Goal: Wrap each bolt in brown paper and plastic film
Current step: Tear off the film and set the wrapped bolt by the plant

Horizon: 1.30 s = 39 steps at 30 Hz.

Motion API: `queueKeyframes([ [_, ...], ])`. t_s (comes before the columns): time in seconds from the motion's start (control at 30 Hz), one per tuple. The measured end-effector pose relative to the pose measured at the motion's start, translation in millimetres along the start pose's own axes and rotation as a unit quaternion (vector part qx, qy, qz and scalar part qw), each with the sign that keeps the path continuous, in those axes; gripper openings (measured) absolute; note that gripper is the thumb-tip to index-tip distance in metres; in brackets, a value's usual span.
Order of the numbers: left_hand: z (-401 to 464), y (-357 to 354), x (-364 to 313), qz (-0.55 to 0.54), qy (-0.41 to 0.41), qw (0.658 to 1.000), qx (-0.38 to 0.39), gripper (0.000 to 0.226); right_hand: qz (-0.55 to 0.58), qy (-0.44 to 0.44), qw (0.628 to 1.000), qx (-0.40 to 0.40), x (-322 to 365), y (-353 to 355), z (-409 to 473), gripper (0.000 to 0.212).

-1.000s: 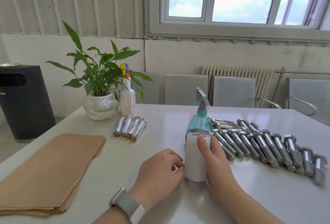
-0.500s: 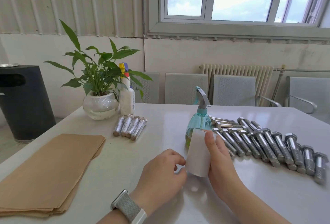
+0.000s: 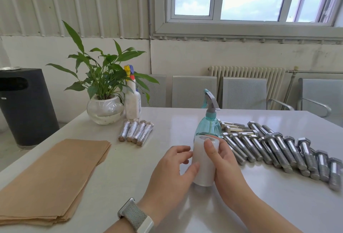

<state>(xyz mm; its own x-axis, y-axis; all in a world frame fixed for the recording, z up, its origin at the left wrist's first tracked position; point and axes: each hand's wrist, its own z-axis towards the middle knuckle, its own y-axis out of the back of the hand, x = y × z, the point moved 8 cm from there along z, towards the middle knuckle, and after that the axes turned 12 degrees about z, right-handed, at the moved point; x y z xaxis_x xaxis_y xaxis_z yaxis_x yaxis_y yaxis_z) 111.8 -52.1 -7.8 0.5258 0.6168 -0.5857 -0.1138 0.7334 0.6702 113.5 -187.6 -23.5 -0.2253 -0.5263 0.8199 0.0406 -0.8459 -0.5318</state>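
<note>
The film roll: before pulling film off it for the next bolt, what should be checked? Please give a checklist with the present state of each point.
1. Film roll held firmly: ok, right hand grips it.
2. Loose film end found: cannot tell, left hand only touches the roll's side.
3. Brown paper in reach: ok, stacked on the left.
4. Unwrapped bolts available: ok, rows on the right.
5. Spray bottle out of the way: not ok, right behind the roll.

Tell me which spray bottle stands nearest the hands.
The teal spray bottle, right behind the film roll; the white spray bottle stands far off beside the plant.
</note>
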Motion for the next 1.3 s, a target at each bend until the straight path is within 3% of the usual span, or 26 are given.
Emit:
queueKeyframes([
  [0.17,-1.5,0.7,-0.2,0.001,0.018,0.999,-0.037,0.031,0.001,0.022,0.999,-0.025,2.4,2.1,-0.9,0.056],
  [0.37,-7.2,8.8,-6.6,0.046,0.015,0.994,-0.101,0.015,0.003,0.014,0.998,-0.066,-0.9,7.5,-2.2,0.058],
  [0.53,-10.4,15.1,-17.5,0.079,-0.008,0.984,-0.158,0.010,0.096,-0.030,0.991,-0.088,-4.9,9.6,-2.3,0.064],
  [0.7,-7.4,3.7,-2.5,0.039,0.043,0.995,-0.084,0.034,0.108,-0.037,0.987,-0.109,-7.6,12.9,-1.0,0.063],
  [0.93,-9.8,-0.3,-14.5,0.090,0.009,0.992,-0.090,0.018,0.108,-0.016,0.981,-0.159,0.0,22.6,-0.8,0.069],
  [1.13,-5.3,-5.4,0.4,-0.002,0.048,0.998,-0.050,0.024,0.114,-0.035,0.981,-0.152,-3.3,19.8,0.5,0.075],
  [1.3,-7.2,-3.8,-2.4,-0.021,0.049,0.995,-0.083,0.016,0.127,-0.030,0.979,-0.154,-1.7,20.3,0.7,0.073],
])
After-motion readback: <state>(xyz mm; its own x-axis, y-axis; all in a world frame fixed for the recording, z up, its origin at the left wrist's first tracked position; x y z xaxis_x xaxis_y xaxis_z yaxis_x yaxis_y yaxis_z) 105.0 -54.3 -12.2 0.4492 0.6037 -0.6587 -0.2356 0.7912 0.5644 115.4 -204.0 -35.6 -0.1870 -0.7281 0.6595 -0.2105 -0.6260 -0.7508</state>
